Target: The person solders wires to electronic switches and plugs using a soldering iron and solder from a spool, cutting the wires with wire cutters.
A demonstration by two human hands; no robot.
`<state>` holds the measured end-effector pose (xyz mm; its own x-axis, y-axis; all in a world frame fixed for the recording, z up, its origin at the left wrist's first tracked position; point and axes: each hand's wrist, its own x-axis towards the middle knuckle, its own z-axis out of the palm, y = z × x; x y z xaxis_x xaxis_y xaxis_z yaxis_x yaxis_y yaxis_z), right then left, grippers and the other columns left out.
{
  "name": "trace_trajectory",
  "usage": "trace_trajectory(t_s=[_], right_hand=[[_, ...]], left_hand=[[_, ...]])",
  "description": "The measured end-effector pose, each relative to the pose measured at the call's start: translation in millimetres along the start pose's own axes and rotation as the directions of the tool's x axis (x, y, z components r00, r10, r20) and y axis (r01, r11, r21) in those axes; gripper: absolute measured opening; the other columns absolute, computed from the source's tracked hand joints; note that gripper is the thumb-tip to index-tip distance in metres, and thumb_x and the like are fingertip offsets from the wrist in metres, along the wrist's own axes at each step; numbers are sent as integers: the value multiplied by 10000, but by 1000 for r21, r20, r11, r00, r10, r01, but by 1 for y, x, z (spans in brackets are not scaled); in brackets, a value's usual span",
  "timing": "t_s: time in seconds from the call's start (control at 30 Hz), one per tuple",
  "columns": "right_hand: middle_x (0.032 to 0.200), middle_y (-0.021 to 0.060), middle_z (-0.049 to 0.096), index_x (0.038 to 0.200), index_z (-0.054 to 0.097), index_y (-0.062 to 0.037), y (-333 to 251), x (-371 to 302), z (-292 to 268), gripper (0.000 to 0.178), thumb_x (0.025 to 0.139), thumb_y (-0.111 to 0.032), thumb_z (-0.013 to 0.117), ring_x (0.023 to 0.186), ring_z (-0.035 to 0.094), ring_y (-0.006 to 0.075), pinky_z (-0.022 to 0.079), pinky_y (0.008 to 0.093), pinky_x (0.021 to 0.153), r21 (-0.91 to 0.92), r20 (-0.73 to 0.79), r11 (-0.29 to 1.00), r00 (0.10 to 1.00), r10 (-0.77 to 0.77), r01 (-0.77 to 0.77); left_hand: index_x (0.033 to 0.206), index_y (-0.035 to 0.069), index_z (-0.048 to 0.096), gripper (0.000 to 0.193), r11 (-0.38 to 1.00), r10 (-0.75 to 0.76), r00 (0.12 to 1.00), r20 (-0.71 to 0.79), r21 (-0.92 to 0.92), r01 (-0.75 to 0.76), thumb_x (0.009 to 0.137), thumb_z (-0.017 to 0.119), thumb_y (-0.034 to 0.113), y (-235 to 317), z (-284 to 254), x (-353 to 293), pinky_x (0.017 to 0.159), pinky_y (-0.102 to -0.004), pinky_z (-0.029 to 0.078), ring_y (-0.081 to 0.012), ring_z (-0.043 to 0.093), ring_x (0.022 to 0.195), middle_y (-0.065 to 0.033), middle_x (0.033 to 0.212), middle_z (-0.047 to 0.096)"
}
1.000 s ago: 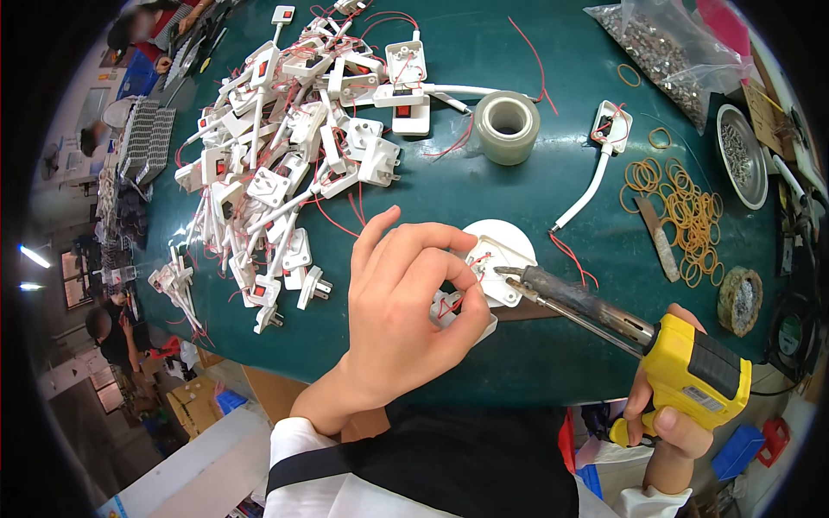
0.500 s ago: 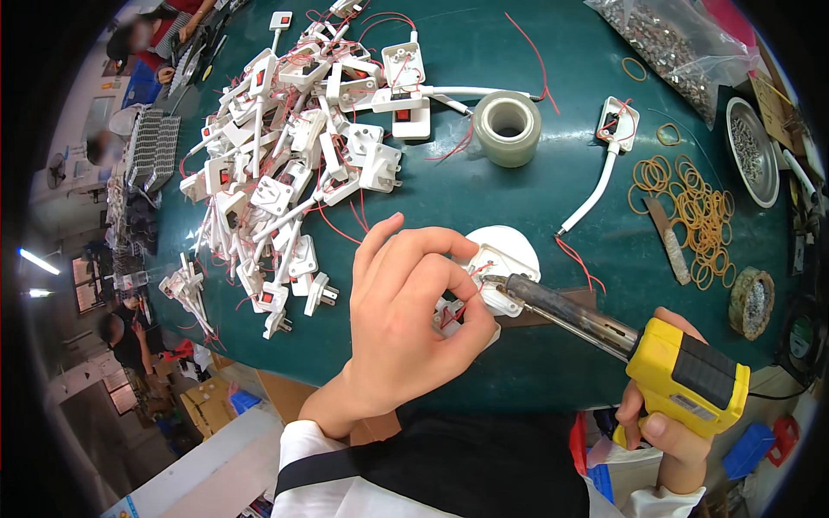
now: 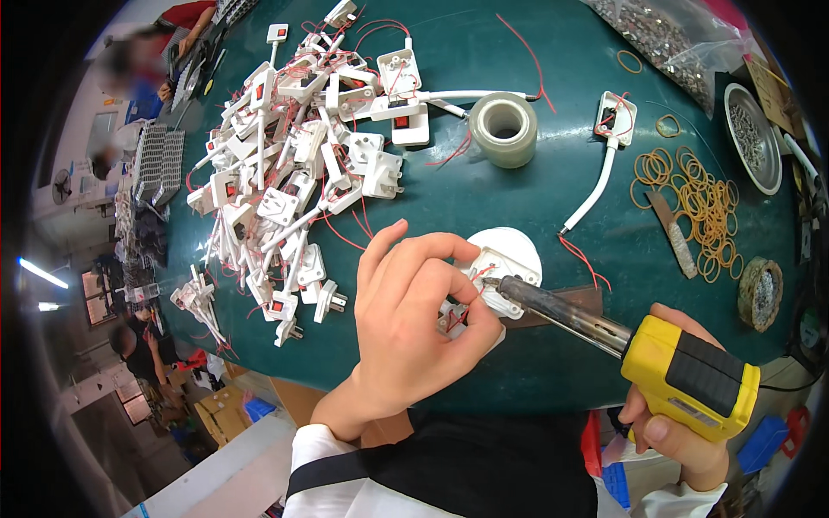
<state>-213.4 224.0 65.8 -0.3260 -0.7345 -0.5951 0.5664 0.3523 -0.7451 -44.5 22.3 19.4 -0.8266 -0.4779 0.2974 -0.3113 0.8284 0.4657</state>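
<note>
My left hand (image 3: pixel 419 324) is closed in a pinch, thumb and fingers around a small white plastic housing (image 3: pixel 451 312) with red wires, mostly hidden by the fingers. Beside those fingertips lies a round white lamp base (image 3: pixel 511 245) with an opened compartment and a red wire inside. In my right hand (image 3: pixel 678 436) is a yellow and black soldering gun (image 3: pixel 691 375), gripped from the right. Its long dark barrel points left, and the tip meets the wire area in the compartment. Whether the tip touches metal is too small to tell. A flat brown strip (image 3: pixel 561 306) lies under the base.
A large heap of white plug and switch housings (image 3: pixel 285 173) with red wires covers the left. Behind stands a tape roll (image 3: pixel 503 129). At right are a wired white tube piece (image 3: pixel 596 186), rubber bands (image 3: pixel 691 207), a metal dish (image 3: pixel 753 138) and a bag of metal parts (image 3: pixel 665 43).
The whole view has shifted slightly. Both hands keep their grips, and the soldering gun's tip stays at the lamp base's compartment.
</note>
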Motion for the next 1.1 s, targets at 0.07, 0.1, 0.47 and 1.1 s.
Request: trace_trajectory(t_s=[0.07, 0.1, 0.47, 1.1], right_hand=[[775, 64, 690, 1333, 440, 81, 1, 0, 1, 727, 705, -121, 746, 680, 662, 113, 531, 233, 663, -6, -1, 1000, 1000, -13, 13], [775, 63, 690, 1333, 440, 80, 1, -1, 1, 726, 706, -120, 746, 681, 662, 113, 530, 232, 663, 1, -10, 1000, 1000, -11, 11], [800, 162, 634, 1385, 334, 60, 8, -7, 2, 898, 611, -95, 761, 658, 665, 222, 593, 327, 538, 46, -105, 998, 994, 36, -31], [765, 163, 639, 1384, 327, 74, 14, -6, 1, 889, 622, -105, 748, 625, 653, 202, 549, 276, 502, 92, -82, 994, 995, -50, 58]], left_hand=[[697, 92, 539, 190, 1000, -4, 1000, 0, -13, 4, 582, 674, 23, 0, 0, 0, 960, -460, 406, -201, 601, 797, -37, 902, 637], [697, 92, 539, 190, 1000, -3, 1000, 4, -10, 3, 582, 674, 23, 0, -1, 0, 960, -460, 406, -201, 601, 797, -37, 902, 637], [681, 80, 550, 169, 1000, -4, 1000, 9, -8, 4, 581, 669, 16, 1, 0, 1, 953, -466, 415, -216, 603, 809, -44, 897, 635], [656, 40, 547, 113, 998, -60, 997, 41, -35, 61, 600, 639, 6, 2, -1, 3, 980, -479, 410, -253, 607, 855, -81, 908, 649]])
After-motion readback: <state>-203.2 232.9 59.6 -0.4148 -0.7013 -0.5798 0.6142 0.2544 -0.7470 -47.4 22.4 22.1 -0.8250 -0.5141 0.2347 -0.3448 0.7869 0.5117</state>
